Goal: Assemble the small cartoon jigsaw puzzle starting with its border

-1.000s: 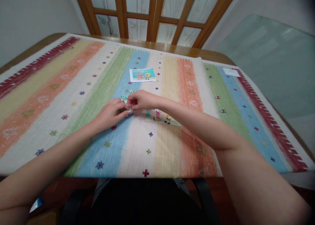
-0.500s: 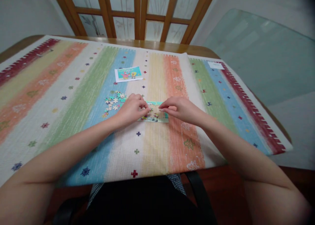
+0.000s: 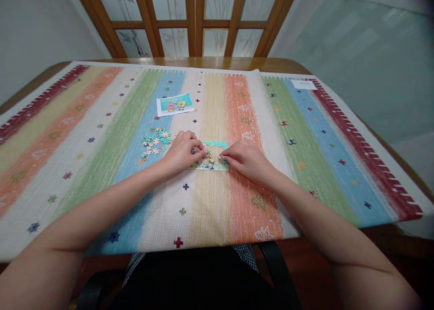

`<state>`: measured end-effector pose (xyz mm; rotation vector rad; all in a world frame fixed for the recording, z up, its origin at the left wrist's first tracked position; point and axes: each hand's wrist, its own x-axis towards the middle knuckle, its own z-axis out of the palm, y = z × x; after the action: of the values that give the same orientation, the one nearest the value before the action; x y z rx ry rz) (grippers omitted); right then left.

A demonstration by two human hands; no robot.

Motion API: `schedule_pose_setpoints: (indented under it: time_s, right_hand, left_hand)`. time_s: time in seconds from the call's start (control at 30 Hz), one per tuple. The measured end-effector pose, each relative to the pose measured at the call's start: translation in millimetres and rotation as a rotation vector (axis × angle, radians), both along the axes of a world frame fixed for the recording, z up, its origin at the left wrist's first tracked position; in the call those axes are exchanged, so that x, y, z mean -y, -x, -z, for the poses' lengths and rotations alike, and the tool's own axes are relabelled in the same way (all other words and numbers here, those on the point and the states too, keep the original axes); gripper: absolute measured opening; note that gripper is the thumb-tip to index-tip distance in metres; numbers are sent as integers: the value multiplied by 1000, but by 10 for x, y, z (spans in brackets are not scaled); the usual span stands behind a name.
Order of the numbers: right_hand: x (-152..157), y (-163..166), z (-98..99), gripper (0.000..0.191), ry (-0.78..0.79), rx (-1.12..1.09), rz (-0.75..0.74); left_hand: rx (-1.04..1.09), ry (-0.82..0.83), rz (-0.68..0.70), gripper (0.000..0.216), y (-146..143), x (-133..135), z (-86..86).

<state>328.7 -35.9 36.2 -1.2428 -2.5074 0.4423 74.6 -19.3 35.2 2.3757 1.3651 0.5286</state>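
Observation:
A partly assembled jigsaw puzzle (image 3: 213, 167) lies flat between my hands, with filled edges and a bare patch inside. My left hand (image 3: 186, 150) rests over its left side, thumb and forefinger pinched together. Whatever that pinch holds is too small to make out. My right hand (image 3: 247, 159) is at the puzzle's right edge, its fingertips also pinched and touching or just above the border. Anything between those fingertips is hidden. Loose jigsaw pieces (image 3: 156, 142) lie in a heap left of my left hand, some white side up.
A small picture card (image 3: 175, 105) with two cartoon figures on teal lies beyond the puzzle. A white paper slip (image 3: 304, 84) sits at the far right. The striped tablecloth (image 3: 111, 133) covers the table, and a chair's armrest (image 3: 276, 267) shows below the front edge.
My right hand has lowered slightly and its fingers have drawn closer together at the puzzle's right edge. My left hand stays nearly in place. The head view has tilted a little.

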Motion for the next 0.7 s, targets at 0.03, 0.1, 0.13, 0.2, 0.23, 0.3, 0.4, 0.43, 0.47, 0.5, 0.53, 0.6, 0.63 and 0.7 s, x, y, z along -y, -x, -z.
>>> schedule_pose_setpoints:
  time_s: [0.03, 0.1, 0.13, 0.2, 0.23, 0.3, 0.4, 0.43, 0.47, 0.5, 0.53, 0.6, 0.63, 0.7]
  right_hand:
    - [-3, -10, 5, 23, -6, -11, -1]
    - [-27, -19, -10, 22, -16, -32, 0]
    - [-47, -14, -32, 22, -18, -38, -1]
    - [-104, 29, -96, 23, -19, -36, -13]
    - [-141, 71, -134, 23, -19, -29, -27]
    - [-227, 202, -209, 23, -19, 5, -70]
    - [-379, 516, -275, 24, -25, 76, -139]
    - [-433, 644, -278, 24, -28, 93, -153]
    - [-488, 777, -273, 24, -29, 100, -164]
    - [-541, 910, -259, 24, -27, 98, -177]
    - [-592, 1038, -239, 24, -24, 96, -188]
    - [-685, 1264, -190, 25, -35, 112, -206]
    - [-726, 1356, -165, 26, -51, 127, -197]
    - [-797, 1496, -123, 27, -66, 161, -182]
  left_hand:
    - [4, -1, 13, 15, 13, 79, -25]
    - [-14, -31, 75, 17, 66, 260, -76]
    - [-50, -29, 112, 18, 113, 346, -95]
    - [-127, -43, 138, 21, 262, 472, -117]
    - [-150, -45, 129, 21, 364, 502, -117]
    - [-152, -43, 86, 23, 607, 495, -100]
    - [-126, -63, -21, 26, 968, 377, -43]
    - [-126, -63, -41, 27, 1060, 333, -18]
    - [-129, -68, -60, 29, 1130, 295, 8]
    - [-132, -72, -76, 30, 1178, 265, 34]
    - [-132, -77, -89, 31, 1205, 245, 59]
    - [-130, -84, -95, 31, 1218, 226, 102]
    - [-126, -89, -95, 31, 1214, 224, 117]
    - [-110, -108, -96, 30, 1206, 224, 133]
